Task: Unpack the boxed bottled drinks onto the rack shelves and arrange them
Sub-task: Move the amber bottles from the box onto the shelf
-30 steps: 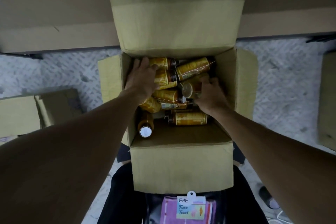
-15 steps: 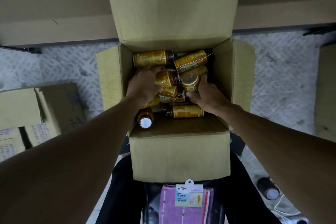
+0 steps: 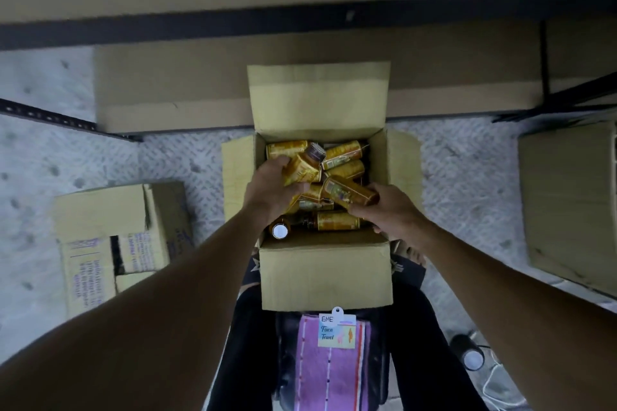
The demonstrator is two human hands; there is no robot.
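Our left hand [image 3: 271,188] wraps round a bottle [image 3: 302,171]; our right hand [image 3: 392,215] clasps another bottle [image 3: 352,193] over the box [image 3: 325,274].

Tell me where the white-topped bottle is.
Head view: the white-topped bottle stands in the near-left corner of the open box, just below the left hand, beside a flat-lying bottle.

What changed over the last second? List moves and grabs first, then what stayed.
The left hand went from resting on the pile to gripping the left bottle and lifting it. The right hand took hold of the right bottle and raised it above the pile. Stayed: the box open, the upright bottle in its near left corner, the others lying inside.
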